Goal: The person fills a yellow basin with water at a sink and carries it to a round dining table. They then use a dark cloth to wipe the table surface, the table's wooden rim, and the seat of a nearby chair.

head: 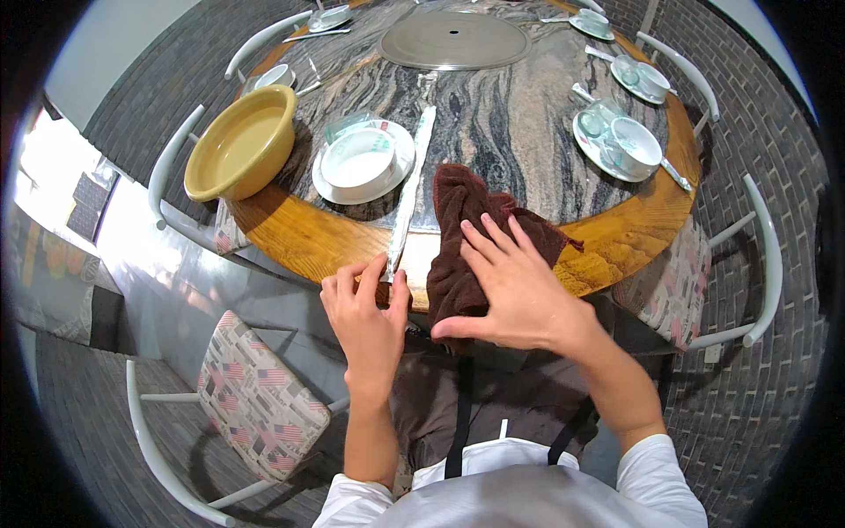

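Note:
A long pair of chopsticks in a white paper sleeve [414, 188] lies across the edge of the round table, its near end between the thumb and index finger of my left hand [366, 307]. My right hand [511, 284] rests spread out on a crumpled dark brown cloth [455, 231] and presses it against the wooden rim [594, 264]. To the left of the chopsticks sits a white bowl [360, 162] on a white saucer [399, 138], with a clear glass [343, 125] partly hidden behind the bowl.
A yellow plastic basin [244, 142] overhangs the table's left edge. Another setting with a bowl [636, 145] stands at right, with several more farther round. A round metal plate [455, 39] lies mid-table. A chair with a printed seat [257, 396] is at my left.

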The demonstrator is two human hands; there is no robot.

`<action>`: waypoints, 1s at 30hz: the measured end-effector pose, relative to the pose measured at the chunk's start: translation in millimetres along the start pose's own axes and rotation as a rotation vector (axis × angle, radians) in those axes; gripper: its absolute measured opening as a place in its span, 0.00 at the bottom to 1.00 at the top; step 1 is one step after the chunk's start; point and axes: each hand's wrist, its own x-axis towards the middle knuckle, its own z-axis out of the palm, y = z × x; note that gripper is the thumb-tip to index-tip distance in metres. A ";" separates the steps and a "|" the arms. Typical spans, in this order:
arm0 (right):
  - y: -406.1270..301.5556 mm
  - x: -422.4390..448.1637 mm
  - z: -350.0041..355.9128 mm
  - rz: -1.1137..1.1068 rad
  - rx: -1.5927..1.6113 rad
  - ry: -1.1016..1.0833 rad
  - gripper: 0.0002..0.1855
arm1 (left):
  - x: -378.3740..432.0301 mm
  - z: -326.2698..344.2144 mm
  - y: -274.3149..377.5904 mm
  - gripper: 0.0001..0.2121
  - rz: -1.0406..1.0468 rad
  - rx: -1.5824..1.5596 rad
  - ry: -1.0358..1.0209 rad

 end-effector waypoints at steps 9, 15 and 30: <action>2.3 -7.3 20.6 -0.036 -0.027 0.213 0.26 | 9.9 5.7 -13.7 0.05 0.048 -0.018 0.077; 26.4 -24.2 5.4 -0.020 0.021 0.143 0.24 | 16.0 -1.1 -23.3 0.05 0.082 0.011 0.091; 73.1 -73.3 -23.4 0.264 0.176 0.313 0.25 | 15.4 0.7 -22.5 0.07 0.025 -0.113 0.008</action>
